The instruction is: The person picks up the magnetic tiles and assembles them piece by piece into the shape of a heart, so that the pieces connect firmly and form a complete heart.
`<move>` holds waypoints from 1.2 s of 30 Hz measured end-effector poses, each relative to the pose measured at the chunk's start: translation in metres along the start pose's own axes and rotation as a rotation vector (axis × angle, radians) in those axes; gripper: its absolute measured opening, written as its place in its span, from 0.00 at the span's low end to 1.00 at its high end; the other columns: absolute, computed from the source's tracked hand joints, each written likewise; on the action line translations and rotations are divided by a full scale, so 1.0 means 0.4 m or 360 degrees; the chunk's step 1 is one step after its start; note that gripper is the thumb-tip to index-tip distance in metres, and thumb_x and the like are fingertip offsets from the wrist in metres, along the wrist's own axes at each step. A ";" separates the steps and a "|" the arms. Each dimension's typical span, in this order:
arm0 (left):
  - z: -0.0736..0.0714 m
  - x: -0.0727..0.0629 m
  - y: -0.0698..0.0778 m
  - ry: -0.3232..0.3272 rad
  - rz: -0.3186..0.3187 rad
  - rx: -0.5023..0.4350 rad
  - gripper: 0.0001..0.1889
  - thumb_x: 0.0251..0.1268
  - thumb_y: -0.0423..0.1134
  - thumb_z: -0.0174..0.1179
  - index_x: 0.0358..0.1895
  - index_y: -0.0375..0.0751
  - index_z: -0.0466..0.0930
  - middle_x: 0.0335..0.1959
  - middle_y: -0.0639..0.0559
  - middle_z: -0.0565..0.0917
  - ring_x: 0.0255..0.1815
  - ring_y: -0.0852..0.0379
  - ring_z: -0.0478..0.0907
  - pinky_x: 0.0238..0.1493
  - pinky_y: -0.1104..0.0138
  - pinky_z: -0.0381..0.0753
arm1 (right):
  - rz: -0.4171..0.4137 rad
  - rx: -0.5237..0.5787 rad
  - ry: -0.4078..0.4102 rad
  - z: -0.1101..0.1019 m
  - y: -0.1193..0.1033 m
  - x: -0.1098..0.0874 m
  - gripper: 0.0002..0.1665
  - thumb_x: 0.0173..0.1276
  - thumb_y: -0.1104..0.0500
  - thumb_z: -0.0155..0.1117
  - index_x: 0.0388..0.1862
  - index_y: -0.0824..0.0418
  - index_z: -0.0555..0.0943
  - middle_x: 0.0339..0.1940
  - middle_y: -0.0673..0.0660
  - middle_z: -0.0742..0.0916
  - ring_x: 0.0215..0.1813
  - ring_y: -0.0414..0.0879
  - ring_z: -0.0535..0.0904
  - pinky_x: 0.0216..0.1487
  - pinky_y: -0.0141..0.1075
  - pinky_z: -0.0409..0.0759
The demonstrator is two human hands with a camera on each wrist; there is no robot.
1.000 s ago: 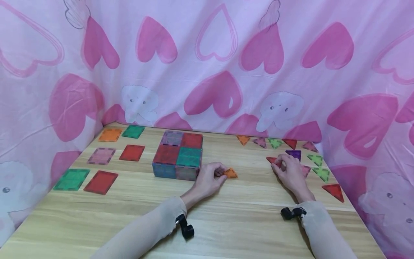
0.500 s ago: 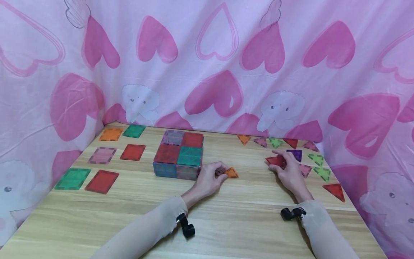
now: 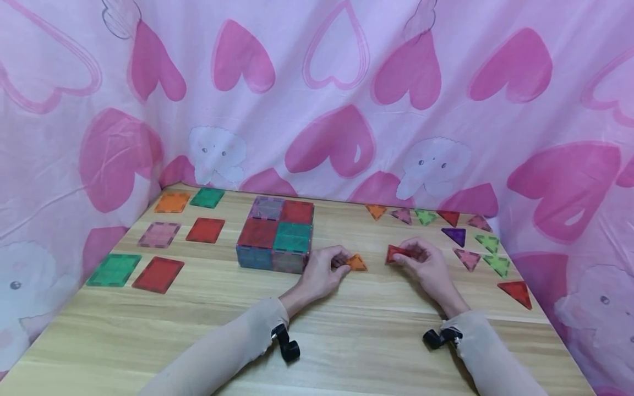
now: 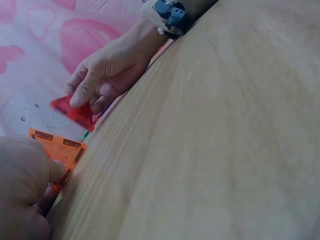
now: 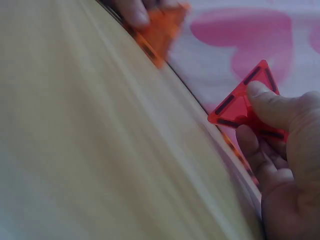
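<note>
The left hand point(image 3: 321, 274) has its fingers bent and pinches an orange triangle tile point(image 3: 356, 263), which juts past the thumb toward the right hand point(image 3: 427, 269). The right hand is closed to about a tile's thickness on a red triangle tile point(image 5: 235, 111), thumb on one face and fingers behind, the free corner pointing toward the left hand; the two tiles are apart. Both look like thin, rigid plastic, so they are probably light and will not bend, though the smooth faces may slide under a loose pinch. The dark strips point(image 5: 224, 105) along the edges look like magnets, so a tile may tug or flip near a neighbour. A flat pinch across the faces by one side, leaving the other edges free, seems best. Left of the left hand, a box of square tiles point(image 3: 255, 236) stands close on the surface point(image 3: 356, 341)
</note>
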State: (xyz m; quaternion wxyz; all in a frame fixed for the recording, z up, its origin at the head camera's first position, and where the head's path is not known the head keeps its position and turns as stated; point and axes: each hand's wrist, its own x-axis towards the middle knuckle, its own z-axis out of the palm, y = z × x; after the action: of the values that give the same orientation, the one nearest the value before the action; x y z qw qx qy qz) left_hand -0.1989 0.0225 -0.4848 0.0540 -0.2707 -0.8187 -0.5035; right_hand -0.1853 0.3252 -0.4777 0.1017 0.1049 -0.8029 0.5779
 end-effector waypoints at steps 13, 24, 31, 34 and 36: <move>-0.001 0.002 0.004 -0.0028 0.0008 0.0008 0.08 0.71 0.29 0.75 0.48 0.41 0.92 0.40 0.54 0.94 0.40 0.63 0.87 0.45 0.70 0.87 | -0.0048 0.0116 -0.0299 0.082 -0.034 -0.021 0.13 0.75 0.73 0.73 0.56 0.69 0.88 0.50 0.64 0.92 0.48 0.36 0.89 0.48 0.29 0.88; 0.002 0.000 0.006 -0.0036 0.0021 -0.0006 0.09 0.70 0.27 0.75 0.48 0.41 0.91 0.40 0.56 0.93 0.41 0.65 0.87 0.46 0.71 0.87 | -0.0115 0.0162 -0.0381 0.045 -0.015 -0.025 0.27 0.73 0.73 0.75 0.69 0.70 0.81 0.63 0.67 0.87 0.56 0.42 0.88 0.55 0.31 0.88; 0.002 0.003 0.008 -0.0024 0.0050 0.0020 0.08 0.70 0.28 0.75 0.48 0.41 0.90 0.40 0.52 0.93 0.40 0.61 0.88 0.45 0.69 0.88 | -0.0137 0.0185 -0.0053 -0.055 0.010 -0.041 0.29 0.76 0.74 0.71 0.73 0.75 0.76 0.65 0.72 0.85 0.61 0.46 0.88 0.61 0.29 0.86; 0.001 0.002 0.006 -0.0019 0.0051 0.0029 0.08 0.70 0.28 0.75 0.47 0.41 0.90 0.40 0.53 0.93 0.40 0.62 0.88 0.44 0.70 0.87 | -0.0077 0.0093 0.0265 -0.106 0.020 -0.051 0.28 0.77 0.72 0.72 0.73 0.75 0.78 0.63 0.64 0.88 0.59 0.43 0.88 0.59 0.25 0.84; 0.001 0.001 0.004 -0.0019 0.0050 0.0031 0.08 0.70 0.27 0.75 0.47 0.41 0.90 0.39 0.55 0.93 0.40 0.62 0.88 0.44 0.70 0.87 | -0.0015 -0.0043 0.0488 -0.138 0.024 -0.060 0.27 0.77 0.68 0.75 0.72 0.71 0.81 0.60 0.57 0.90 0.55 0.39 0.87 0.56 0.23 0.83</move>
State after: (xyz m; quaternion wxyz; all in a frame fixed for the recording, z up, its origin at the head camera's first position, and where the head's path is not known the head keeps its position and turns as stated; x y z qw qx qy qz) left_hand -0.1983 0.0236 -0.4835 0.0597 -0.2860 -0.8195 -0.4930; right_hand -0.1629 0.3819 -0.4762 0.2271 0.0179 -0.7853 0.5757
